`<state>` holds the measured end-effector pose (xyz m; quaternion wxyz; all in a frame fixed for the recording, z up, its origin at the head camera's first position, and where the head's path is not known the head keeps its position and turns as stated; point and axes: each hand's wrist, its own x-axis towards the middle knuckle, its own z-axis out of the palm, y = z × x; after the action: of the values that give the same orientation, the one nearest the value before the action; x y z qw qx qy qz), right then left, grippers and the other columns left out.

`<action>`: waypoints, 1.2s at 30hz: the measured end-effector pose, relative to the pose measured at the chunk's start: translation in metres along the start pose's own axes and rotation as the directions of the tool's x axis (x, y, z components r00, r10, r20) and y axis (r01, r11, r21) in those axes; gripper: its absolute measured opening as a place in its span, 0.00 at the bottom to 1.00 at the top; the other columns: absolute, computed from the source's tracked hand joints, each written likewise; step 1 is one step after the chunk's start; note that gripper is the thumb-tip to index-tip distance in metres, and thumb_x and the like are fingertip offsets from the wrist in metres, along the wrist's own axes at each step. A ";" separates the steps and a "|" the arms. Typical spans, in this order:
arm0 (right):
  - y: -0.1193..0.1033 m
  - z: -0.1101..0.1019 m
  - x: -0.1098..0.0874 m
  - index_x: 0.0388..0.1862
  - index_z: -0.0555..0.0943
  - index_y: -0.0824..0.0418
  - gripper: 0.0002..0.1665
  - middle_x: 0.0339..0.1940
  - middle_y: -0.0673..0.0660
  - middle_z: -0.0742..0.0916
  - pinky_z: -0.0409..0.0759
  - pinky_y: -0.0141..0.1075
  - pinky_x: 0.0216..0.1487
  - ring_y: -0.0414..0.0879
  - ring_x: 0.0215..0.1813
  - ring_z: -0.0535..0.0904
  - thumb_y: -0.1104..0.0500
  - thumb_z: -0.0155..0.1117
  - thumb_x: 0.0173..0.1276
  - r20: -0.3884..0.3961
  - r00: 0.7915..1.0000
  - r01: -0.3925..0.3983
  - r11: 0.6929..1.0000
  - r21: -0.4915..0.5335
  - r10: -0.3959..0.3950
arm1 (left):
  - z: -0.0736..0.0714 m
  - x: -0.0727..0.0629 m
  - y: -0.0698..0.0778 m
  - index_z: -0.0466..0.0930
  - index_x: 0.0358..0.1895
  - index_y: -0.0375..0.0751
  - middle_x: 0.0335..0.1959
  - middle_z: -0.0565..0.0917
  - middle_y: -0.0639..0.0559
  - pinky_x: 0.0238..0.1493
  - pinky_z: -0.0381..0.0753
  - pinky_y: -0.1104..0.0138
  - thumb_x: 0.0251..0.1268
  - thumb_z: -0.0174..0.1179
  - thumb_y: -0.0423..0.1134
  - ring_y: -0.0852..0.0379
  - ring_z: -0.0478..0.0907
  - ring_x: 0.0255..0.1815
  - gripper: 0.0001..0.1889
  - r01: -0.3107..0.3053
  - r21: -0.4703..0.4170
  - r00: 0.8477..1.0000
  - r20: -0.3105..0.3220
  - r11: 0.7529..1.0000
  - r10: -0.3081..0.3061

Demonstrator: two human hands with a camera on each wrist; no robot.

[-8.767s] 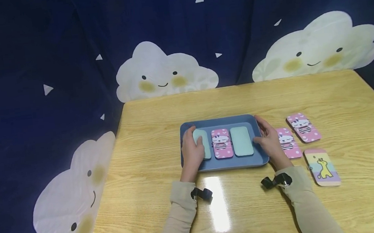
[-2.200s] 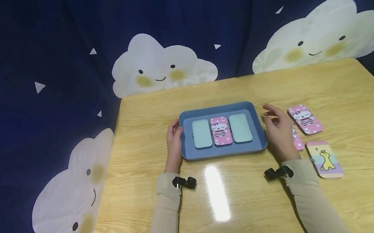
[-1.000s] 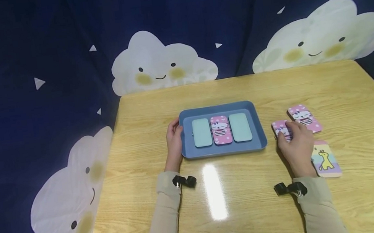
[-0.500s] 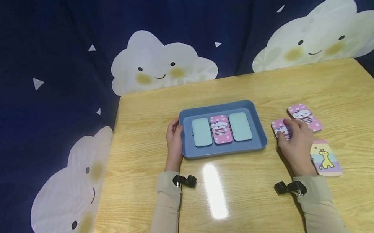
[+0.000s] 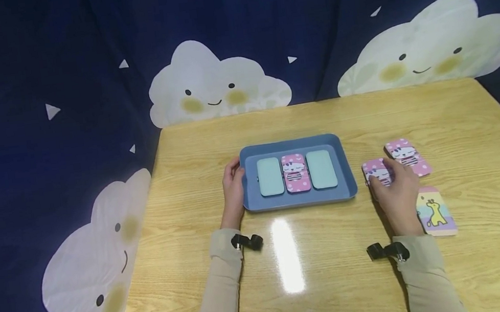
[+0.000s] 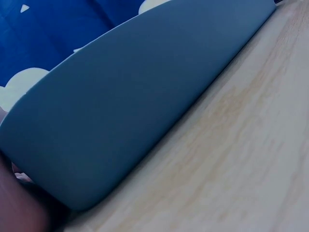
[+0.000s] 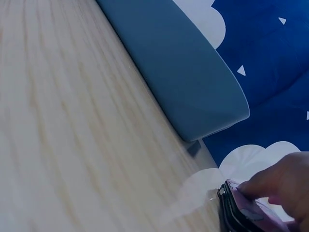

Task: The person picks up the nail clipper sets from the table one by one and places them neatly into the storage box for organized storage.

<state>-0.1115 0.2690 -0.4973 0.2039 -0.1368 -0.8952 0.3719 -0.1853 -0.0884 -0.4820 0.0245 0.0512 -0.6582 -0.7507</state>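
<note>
A blue tray (image 5: pixel 301 199) on the table holds two mint-green tins (image 5: pixel 270 177) and, between them, a pink cat-print tin (image 5: pixel 297 184). My left hand (image 5: pixel 233 191) rests against the outside of the tray's left wall, fingers near the rim; part of it shows at the corner of the left wrist view. To the right of the tray, my right hand (image 5: pixel 398 195) grips another pink cat-print tin (image 5: pixel 375 168) between thumb and fingers, partly covering it. In the right wrist view the thumb presses on that pink tin (image 7: pixel 251 210), whose dark edge and small clasp show.
Just behind the right hand lies a further pink cat-print tin (image 5: pixel 404 154). A giraffe-print tin (image 5: pixel 436 212) sits beside the right wrist, partly covered. The wooden table (image 5: pixel 330 291) reaches back to a dark blue curtain (image 5: pixel 308 15) with cloud pictures.
My left hand has left the left mint-green tin, now straight in the tray, for the tray's outer wall. My right hand has moved from the tray to the pink tin, which has turned slightly.
</note>
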 end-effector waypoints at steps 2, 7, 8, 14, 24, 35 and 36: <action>-0.001 -0.001 0.000 0.66 0.74 0.67 0.33 0.61 0.70 0.79 0.62 0.57 0.68 0.66 0.64 0.71 0.62 0.69 0.62 0.016 1.000 -0.014 1.000 -0.003 0.014 | 0.001 0.000 0.001 0.64 0.68 0.24 0.69 0.69 0.32 0.71 0.63 0.56 0.73 0.47 0.28 0.40 0.64 0.71 0.22 0.003 0.003 1.000 0.000 1.000 -0.003; 0.002 -0.001 0.000 0.68 0.75 0.62 0.33 0.64 0.67 0.79 0.65 0.55 0.69 0.64 0.66 0.71 0.60 0.70 0.63 0.023 0.998 -0.058 0.997 0.044 0.057 | 0.001 0.000 0.002 0.65 0.67 0.24 0.68 0.69 0.31 0.71 0.63 0.56 0.73 0.47 0.27 0.40 0.64 0.71 0.22 0.008 0.008 1.000 -0.008 1.000 -0.008; 0.002 -0.001 -0.001 0.68 0.75 0.61 0.33 0.64 0.66 0.79 0.65 0.54 0.69 0.63 0.67 0.71 0.60 0.70 0.63 0.022 0.997 -0.072 0.996 0.060 0.071 | 0.001 -0.001 0.002 0.65 0.67 0.24 0.69 0.69 0.31 0.71 0.63 0.56 0.73 0.46 0.27 0.40 0.64 0.71 0.22 0.009 0.010 1.000 -0.007 1.000 -0.009; 0.006 0.004 0.000 0.68 0.77 0.57 0.32 0.68 0.59 0.77 0.61 0.43 0.73 0.54 0.71 0.68 0.58 0.70 0.64 -0.006 0.983 -0.179 0.967 0.180 0.183 | 0.000 0.000 0.001 0.64 0.69 0.26 0.70 0.68 0.34 0.71 0.64 0.58 0.74 0.46 0.29 0.43 0.63 0.72 0.23 0.019 0.034 1.000 0.015 0.999 -0.019; 0.002 0.005 -0.002 0.63 0.79 0.58 0.29 0.65 0.60 0.80 0.63 0.33 0.70 0.45 0.66 0.72 0.60 0.71 0.62 -0.101 0.945 -0.261 0.903 0.343 0.311 | -0.004 0.015 -0.030 0.65 0.70 0.33 0.71 0.69 0.40 0.72 0.62 0.58 0.76 0.47 0.33 0.48 0.64 0.72 0.22 0.021 0.003 1.000 -0.009 1.000 -0.021; -0.014 0.001 0.003 0.61 0.80 0.57 0.27 0.65 0.56 0.79 0.60 0.27 0.70 0.41 0.67 0.70 0.64 0.71 0.61 -0.098 0.925 -0.267 0.811 0.520 0.367 | -0.001 0.014 -0.031 0.69 0.67 0.36 0.67 0.73 0.45 0.69 0.66 0.61 0.73 0.48 0.33 0.52 0.68 0.68 0.21 0.004 0.008 0.999 -0.043 1.000 -0.003; -0.015 0.000 0.004 0.61 0.80 0.57 0.27 0.65 0.56 0.79 0.60 0.27 0.70 0.41 0.66 0.70 0.64 0.71 0.61 -0.100 0.924 -0.265 0.807 0.528 0.368 | -0.001 0.014 -0.031 0.69 0.67 0.36 0.67 0.73 0.45 0.69 0.66 0.61 0.73 0.48 0.33 0.52 0.68 0.68 0.21 0.003 0.008 0.999 -0.043 1.000 -0.003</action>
<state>-0.1166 0.2597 -0.4855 0.2550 -0.2626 -0.7059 0.6064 -0.1984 -0.0865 -0.5132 0.0375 0.0684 -0.6605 -0.7467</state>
